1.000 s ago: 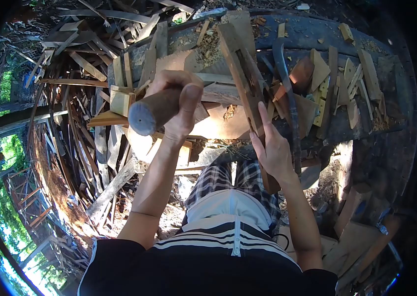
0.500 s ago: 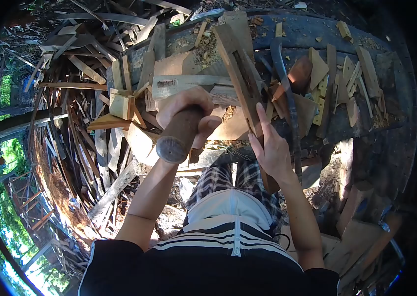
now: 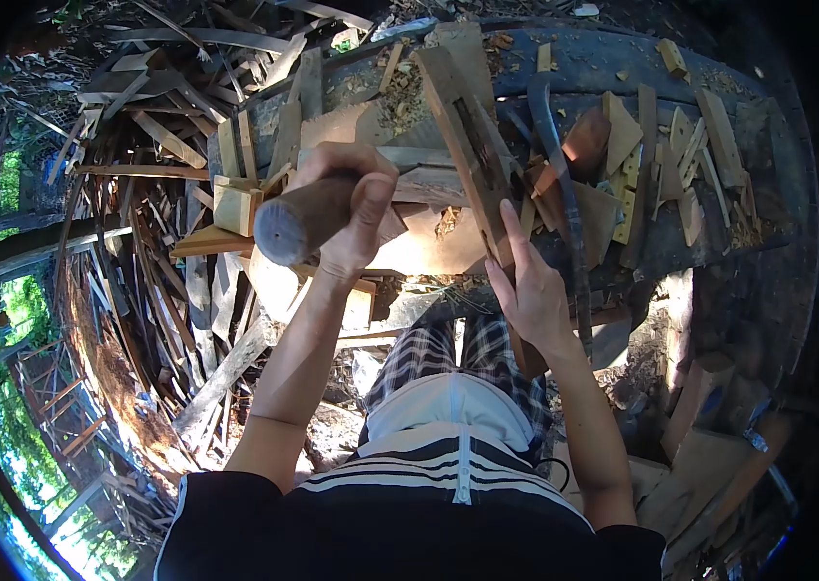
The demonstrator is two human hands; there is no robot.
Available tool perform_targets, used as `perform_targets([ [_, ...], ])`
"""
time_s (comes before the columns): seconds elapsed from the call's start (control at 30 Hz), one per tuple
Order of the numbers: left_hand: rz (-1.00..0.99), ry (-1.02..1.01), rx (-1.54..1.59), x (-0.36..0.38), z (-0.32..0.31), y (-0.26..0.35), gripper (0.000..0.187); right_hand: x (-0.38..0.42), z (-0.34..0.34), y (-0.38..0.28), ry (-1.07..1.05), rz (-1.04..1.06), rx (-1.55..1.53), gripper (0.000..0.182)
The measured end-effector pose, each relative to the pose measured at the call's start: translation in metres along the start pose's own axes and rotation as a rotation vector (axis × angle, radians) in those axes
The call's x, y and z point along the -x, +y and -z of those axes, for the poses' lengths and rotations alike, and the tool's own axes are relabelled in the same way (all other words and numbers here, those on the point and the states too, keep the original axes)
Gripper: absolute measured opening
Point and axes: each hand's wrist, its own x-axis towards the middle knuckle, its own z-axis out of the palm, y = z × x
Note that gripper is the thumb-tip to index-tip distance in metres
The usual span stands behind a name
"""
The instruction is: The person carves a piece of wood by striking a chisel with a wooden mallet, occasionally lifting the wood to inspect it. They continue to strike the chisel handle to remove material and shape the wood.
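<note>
My left hand point(image 3: 356, 184) is closed around a thick, round wooden mallet point(image 3: 308, 218), its worn circular end facing up toward me. It is held above the left part of the work surface. A long wooden piece with a slot cut in its face point(image 3: 467, 136) lies slanted across a pale timber block point(image 3: 433, 184). My right hand point(image 3: 537, 295) grips the near end of this piece, index finger along one side and thumb on the other; the remaining fingers are mostly hidden. Just right of that hand runs a long curved dark bar point(image 3: 559, 155).
Wood offcuts point(image 3: 622, 145) and chips cover the dark bench point(image 3: 768, 194) on the right. A tangled pile of scrap wood point(image 3: 157, 126) rises at left. Small blocks point(image 3: 235, 205) sit near my left hand. Larger boards point(image 3: 710, 474) lie low on the right.
My left hand has moved left and slightly away from me with the mallet, whose round end has swung left and up in view. My right hand and the slotted piece have hardly moved.
</note>
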Motion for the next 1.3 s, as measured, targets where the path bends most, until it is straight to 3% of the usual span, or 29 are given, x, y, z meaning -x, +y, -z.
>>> perform_targets([
  [0.13, -0.017, 0.034, -0.098, 0.000, 0.001, -0.002, 0.033, 0.001, -0.002, 0.000, 0.003, 0.004, -0.015, 0.078],
  [0.2, -0.158, -0.042, -0.236, -0.003, -0.004, -0.005, 0.040, 0.000, -0.001, 0.000, 0.002, -0.006, -0.013, 0.078],
  [0.33, -0.147, -0.051, -0.270, 0.000, -0.002, -0.002, 0.039, 0.000, 0.004, -0.005, -0.037, -0.049, -0.004, 0.075],
  [0.4, 0.110, 0.039, -0.205, 0.006, 0.001, 0.006, 0.034, -0.001, 0.006, -0.008, -0.073, -0.083, -0.015, 0.072],
  [0.5, 0.035, 0.031, -0.128, 0.001, 0.000, 0.002, 0.035, 0.000, 0.005, -0.006, -0.098, -0.101, 0.013, 0.072],
  [0.6, 0.012, 0.015, -0.131, 0.001, 0.001, 0.001, 0.035, 0.001, 0.000, 0.001, 0.005, 0.001, 0.013, 0.076],
  [1.13, 0.033, 0.010, -0.144, 0.004, -0.007, 0.005, 0.028, 0.001, 0.000, 0.001, -0.002, 0.009, 0.032, 0.079],
  [1.23, -0.123, -0.020, -0.233, 0.001, -0.008, 0.001, 0.044, 0.001, -0.001, 0.000, 0.002, 0.013, 0.035, 0.079],
  [1.3, -0.026, -0.024, -0.148, 0.004, -0.003, 0.000, 0.029, 0.001, -0.001, 0.000, 0.008, 0.011, 0.038, 0.079],
])
